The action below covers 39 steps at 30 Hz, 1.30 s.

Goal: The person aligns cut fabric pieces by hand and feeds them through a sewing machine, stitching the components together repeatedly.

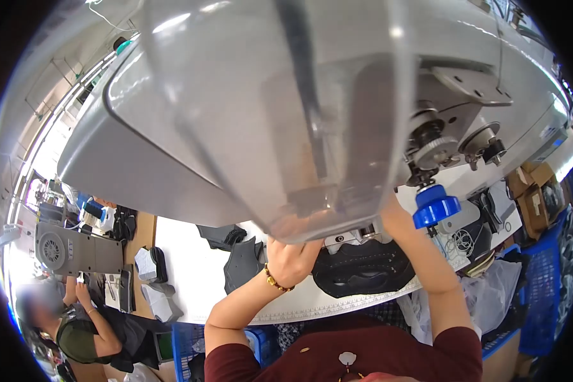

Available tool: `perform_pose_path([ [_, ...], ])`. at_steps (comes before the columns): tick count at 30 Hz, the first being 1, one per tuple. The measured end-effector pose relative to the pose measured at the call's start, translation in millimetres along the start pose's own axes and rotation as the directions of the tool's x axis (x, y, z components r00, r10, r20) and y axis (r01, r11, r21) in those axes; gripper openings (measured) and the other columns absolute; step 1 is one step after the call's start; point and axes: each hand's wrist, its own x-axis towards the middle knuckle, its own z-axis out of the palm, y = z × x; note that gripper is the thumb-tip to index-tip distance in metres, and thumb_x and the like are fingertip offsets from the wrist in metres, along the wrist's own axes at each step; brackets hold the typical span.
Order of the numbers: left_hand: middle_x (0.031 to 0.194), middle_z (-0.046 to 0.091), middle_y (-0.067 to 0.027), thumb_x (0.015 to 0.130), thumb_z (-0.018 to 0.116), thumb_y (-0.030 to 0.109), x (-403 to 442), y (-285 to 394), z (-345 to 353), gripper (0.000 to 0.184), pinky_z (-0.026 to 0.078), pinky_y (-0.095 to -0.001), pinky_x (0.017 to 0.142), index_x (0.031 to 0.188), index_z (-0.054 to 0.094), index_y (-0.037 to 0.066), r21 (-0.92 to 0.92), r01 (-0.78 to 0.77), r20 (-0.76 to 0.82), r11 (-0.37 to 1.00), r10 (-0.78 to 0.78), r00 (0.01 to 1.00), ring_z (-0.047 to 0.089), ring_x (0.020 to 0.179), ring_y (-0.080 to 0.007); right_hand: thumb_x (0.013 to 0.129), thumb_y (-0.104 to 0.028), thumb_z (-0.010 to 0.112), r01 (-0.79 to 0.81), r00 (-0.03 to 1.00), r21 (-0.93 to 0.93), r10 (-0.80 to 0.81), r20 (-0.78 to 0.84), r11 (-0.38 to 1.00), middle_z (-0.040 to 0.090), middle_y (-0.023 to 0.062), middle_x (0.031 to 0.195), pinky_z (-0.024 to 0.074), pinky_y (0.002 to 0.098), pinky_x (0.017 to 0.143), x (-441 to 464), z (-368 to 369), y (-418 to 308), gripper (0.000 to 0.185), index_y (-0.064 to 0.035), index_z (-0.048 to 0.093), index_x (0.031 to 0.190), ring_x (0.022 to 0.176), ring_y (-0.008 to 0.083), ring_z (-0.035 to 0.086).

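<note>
A grey sewing machine head, large and close, covers the upper middle of the view. My left hand, with a beaded bracelet at the wrist, reaches under its lower edge beside a dark, curved stitched piece. The fingertips go out of sight behind the machine, so their grip is hidden. My right hand is mostly hidden behind the machine, with wrist and forearm showing right of the dark piece. Near that wrist is a blue knob below metal thread-tension parts. Dark cut pieces lie left of my left hand.
The white table has a ruler strip along its curved front edge. A co-worker sits at another machine on the left. Blue crates, plastic bags and cardboard boxes stand on the right.
</note>
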Motion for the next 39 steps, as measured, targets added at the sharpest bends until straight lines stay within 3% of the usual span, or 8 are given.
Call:
perform_pose_path([
  [4, 0.076, 0.055, -0.0087, 0.051, 0.066, 0.003, 7.6, -0.2, -9.6, 0.025, 0.042, -0.0299, 0.054, 0.075, 0.061, 0.001, 0.027, -0.07, 0.035, 0.997, 0.069, 0.997, 0.052, 0.062, -0.0216, 0.069, -0.014, 0.063, -0.036, 0.965, 0.059, 0.02, 0.26, 0.998, 0.059, 0.0093, 0.072, 0.0438, 0.0375, 0.063, 15.9, -7.2, -1.9, 0.016, -0.0052, 0.063, 0.082, 0.07, 0.0263, 0.057],
  [6, 0.076, 0.056, -0.0078, 0.053, 0.067, 0.005, 9.4, 2.4, -13.6, 0.025, 0.043, -0.0294, 0.054, 0.077, 0.062, 0.002, 0.085, -0.085, 0.089, 0.993, 0.078, 0.993, 0.052, 0.061, -0.0204, 0.069, -0.014, 0.063, 0.132, 0.953, -0.028, -0.119, 0.28, 0.991, 0.059, 0.0094, 0.072, 0.0439, 0.0371, 0.063, 20.0, -7.2, 2.5, 0.015, -0.0061, 0.063, 0.082, 0.07, 0.0258, 0.057],
  [12, 0.077, 0.057, -0.009, 0.058, 0.067, 0.008, 10.6, 10.1, -13.7, 0.022, 0.044, -0.0288, 0.052, 0.079, 0.062, 0.002, 0.177, -0.079, 0.129, 0.981, 0.056, 0.99, 0.053, 0.059, -0.0199, 0.07, -0.015, 0.062, 0.066, 0.909, 0.032, -0.074, 0.411, 0.997, 0.061, 0.0092, 0.077, 0.0446, 0.0368, 0.065, 14.8, -5.7, 12.8, 0.018, -0.0064, 0.064, 0.085, 0.072, 0.0256, 0.058],
  [16, 0.075, 0.056, -0.0091, 0.061, 0.066, 0.009, 6.2, 11.7, -5.4, 0.02, 0.044, -0.0285, 0.052, 0.08, 0.062, 0.002, 0.224, -0.078, 0.082, 0.971, 0.061, 0.995, 0.054, 0.06, -0.0203, 0.073, -0.016, 0.062, 0.044, 0.943, 0.095, -0.072, 0.324, 0.994, 0.061, 0.0096, 0.078, 0.0447, 0.0367, 0.066, 15.3, -7.0, 10.8, 0.018, -0.0051, 0.063, 0.087, 0.072, 0.0262, 0.057],
  [20, 0.073, 0.056, -0.0093, 0.061, 0.066, 0.009, 9.0, 10.9, -7.3, 0.019, 0.045, -0.0276, 0.052, 0.078, 0.061, 0.002, 0.232, -0.074, 0.08, 0.97, 0.057, 0.995, 0.056, 0.062, -0.0204, 0.073, -0.017, 0.061, -0.23, 0.905, 0.212, 0.129, 0.405, 0.95, 0.061, 0.0103, 0.079, 0.0444, 0.0376, 0.068, 12.9, -8.7, 6.2, 0.02, -0.0044, 0.063, 0.088, 0.073, 0.0273, 0.057],
  [25, 0.073, 0.056, -0.0085, 0.06, 0.064, 0.008, 10.3, 4.9, -13.6, 0.017, 0.046, -0.0267, 0.053, 0.075, 0.058, 0.001, 0.146, -0.042, 0.139, 0.988, 0.021, 0.99, 0.057, 0.063, -0.0192, 0.072, -0.019, 0.061, 0.111, 0.922, 0.011, -0.107, 0.371, 0.994, 0.06, 0.0128, 0.085, 0.0441, 0.04, 0.071, -4.4, -1.6, 20.8, 0.023, -0.004, 0.063, 0.09, 0.08, 0.0301, 0.057],
  [29, 0.073, 0.056, -0.0078, 0.061, 0.064, 0.008, 9.7, 4.8, -18.4, 0.015, 0.045, -0.0267, 0.052, 0.072, 0.056, 0.001, 0.122, -0.012, 0.182, 0.992, -0.01, 0.983, 0.057, 0.063, -0.0185, 0.07, -0.021, 0.064, 0.172, 0.957, 0.097, -0.19, 0.218, 0.98, 0.059, 0.0135, 0.092, 0.0441, 0.0398, 0.073, -9.2, -0.5, 20.3, 0.027, -0.004, 0.062, 0.092, 0.086, 0.0308, 0.056],
  [39, 0.079, 0.061, -0.0067, 0.06, 0.069, 0.001, 0.5, -18.9, -21.0, 0.019, 0.049, -0.0271, 0.053, 0.077, 0.06, 0.002, -0.022, 0.035, 0.2, 0.999, -0.03, 0.979, 0.061, 0.065, -0.0204, 0.064, -0.011, 0.072, 0.042, 0.975, 0.11, -0.064, 0.213, 0.993, 0.063, 0.0034, 0.096, 0.0437, 0.0349, 0.074, -22.4, -9.5, -7.4, 0.033, -0.0094, 0.064, 0.096, 0.086, 0.0222, 0.058],
])
